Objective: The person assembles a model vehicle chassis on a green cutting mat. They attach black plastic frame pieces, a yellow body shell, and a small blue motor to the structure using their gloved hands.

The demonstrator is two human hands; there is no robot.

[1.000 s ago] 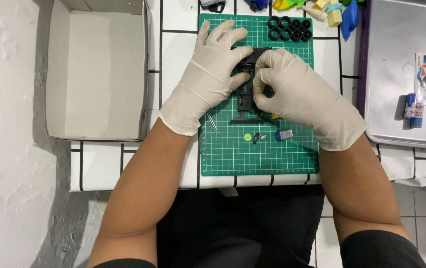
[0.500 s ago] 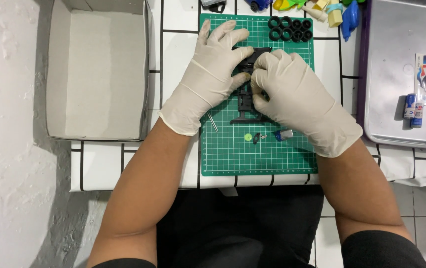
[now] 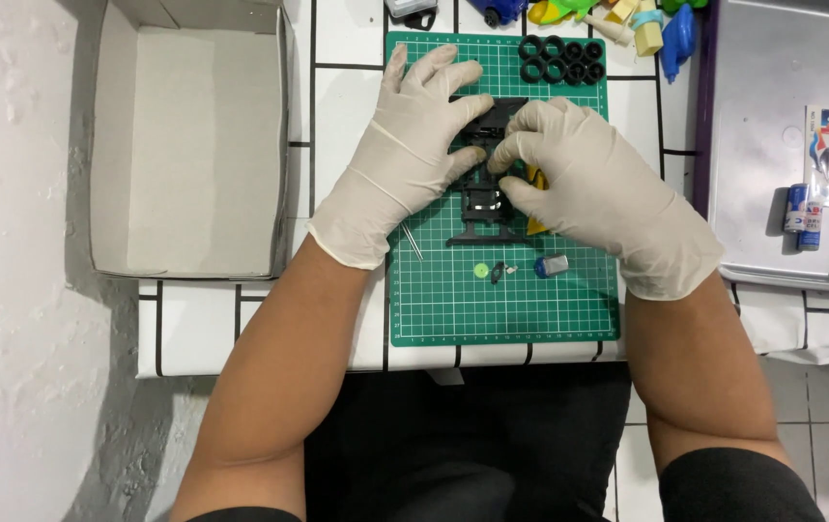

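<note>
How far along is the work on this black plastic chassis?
Partway, it seems. Both gloved hands, left hand and right hand, grip the black plastic chassis on the green cutting mat. The black rubber tyres, small green gear and small silver motor lie loose.

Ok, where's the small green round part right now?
In the head view, the small green round part lies on the green cutting mat, just below the black chassis, left of the small metal motor.
</note>
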